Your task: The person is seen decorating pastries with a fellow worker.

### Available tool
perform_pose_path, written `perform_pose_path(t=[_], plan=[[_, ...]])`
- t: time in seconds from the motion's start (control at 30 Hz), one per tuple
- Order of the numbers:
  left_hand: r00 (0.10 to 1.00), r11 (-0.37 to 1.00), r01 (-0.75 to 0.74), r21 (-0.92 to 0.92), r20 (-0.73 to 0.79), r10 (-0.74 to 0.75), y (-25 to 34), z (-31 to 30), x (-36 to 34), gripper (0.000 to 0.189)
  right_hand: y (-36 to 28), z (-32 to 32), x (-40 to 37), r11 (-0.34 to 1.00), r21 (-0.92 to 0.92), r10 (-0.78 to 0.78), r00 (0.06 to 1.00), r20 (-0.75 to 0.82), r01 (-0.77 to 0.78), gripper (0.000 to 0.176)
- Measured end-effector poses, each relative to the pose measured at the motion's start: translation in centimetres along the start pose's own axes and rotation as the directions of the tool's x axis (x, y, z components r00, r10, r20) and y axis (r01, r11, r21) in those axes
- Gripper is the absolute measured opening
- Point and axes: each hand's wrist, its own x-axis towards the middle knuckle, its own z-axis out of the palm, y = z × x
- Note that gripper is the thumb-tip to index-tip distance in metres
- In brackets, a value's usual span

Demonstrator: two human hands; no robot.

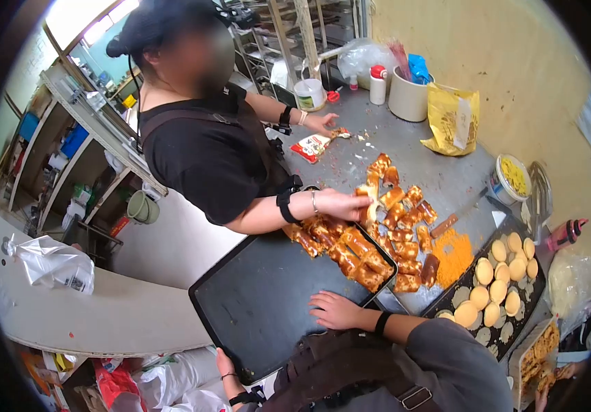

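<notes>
My left hand (225, 366) is closed around the near left edge of a black baking tray (261, 295). My right hand (335, 310) lies with fingers stretched out over the tray's near rim. Glazed brown bread rolls (357, 257) crowd the far right end of the tray, while the remaining surface is bare. Beside it, more glazed pieces (405, 226) lie on the metal table (350, 182). Across from me, a co-worker's hand (343, 204) holds a piece of bread (371, 196); the other hand (323, 123) is near a red and white packet (310, 147).
At right are orange crumbs (453, 254), a spatula (444, 225) and a dark tray (460, 296) of round pale cakes (498, 291). Behind stand a yellow bag (452, 120), a white tub (409, 96) and a tub of yellow filling (510, 177). Shelves (69, 158) line the left.
</notes>
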Motion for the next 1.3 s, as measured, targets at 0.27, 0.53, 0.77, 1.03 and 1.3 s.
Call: perform_pose_path(t=[0.27,0.53,0.77,1.03,1.3], plan=[[1.000,0.992,0.010,-0.127,0.004,-0.009,-2.0,-0.1,1.0,0.062,-1.2,-12.1,-2.1,0.932,-0.136,0.131,0.661,-0.739,-0.337,0.042],[0.999,0.998,0.032,-0.045,-0.032,-0.033,1.3,0.0,-1.2,0.062,2.7,-14.6,-0.8,0.557,0.633,0.830,0.357,-0.428,-0.537,0.079],[1.000,0.998,0.007,-0.063,0.005,-0.007,0.1,-0.2,-0.3,0.063,4.3,-14.9,-1.4,0.499,0.784,0.828,0.471,-0.305,-0.369,0.077],[0.996,0.982,0.068,-0.178,0.061,-0.058,-0.7,-0.1,0.4,0.066,6.0,-14.8,-5.3,0.538,0.744,0.839,0.332,-0.430,-0.396,0.067],[0.991,0.962,0.110,-0.251,0.102,-0.087,-3.4,-1.0,3.1,0.065,7.1,-19.2,-18.8,0.264,0.633,0.826,-0.169,-0.538,-0.728,0.067]])
